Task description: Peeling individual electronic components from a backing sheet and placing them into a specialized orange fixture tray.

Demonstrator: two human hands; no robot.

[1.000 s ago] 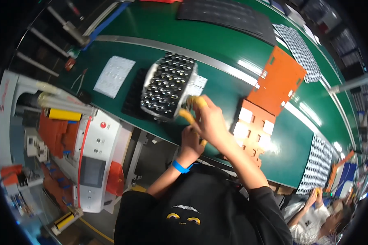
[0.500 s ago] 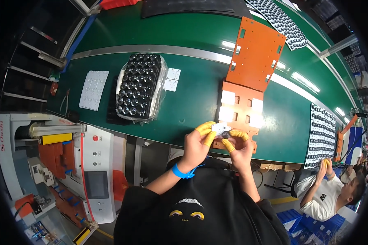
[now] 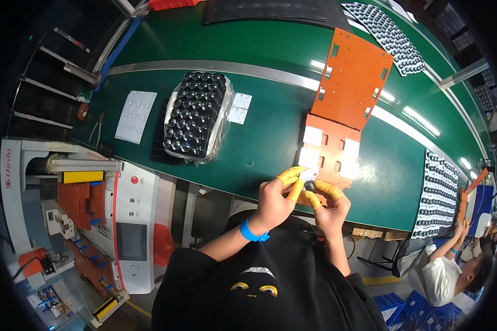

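Observation:
Yellow finger covers are on the fingertips of both hands. My left hand (image 3: pixel 280 194) is closed on a small white circuit board (image 3: pixel 310 173). My right hand (image 3: pixel 330 205) pinches a small black round part (image 3: pixel 310 186), which looks like a lens holder, against that board's near side. Both hands are over the near end of an orange fixture base (image 3: pixel 332 128), where several white boards (image 3: pixel 313 135) sit in its pockets. The fixture's orange lid (image 3: pixel 352 77) lies folded back beyond it. My fingers partly hide the held pieces.
Left on the green table (image 3: pixel 259 138) sits a stack of black lens trays (image 3: pixel 196 113) in clear plastic, beside white boards (image 3: pixel 241 101) and a white panel (image 3: pixel 136 117). A machine (image 3: pixel 132 237) stands at lower left. A co-worker (image 3: pixel 439 270) works at right, near filled panels (image 3: pixel 436 193).
Both hands keep the board and black part together, with my fingers now closer around them. The whole view has shifted slightly. The co-worker's hands have moved away from the filled panels.

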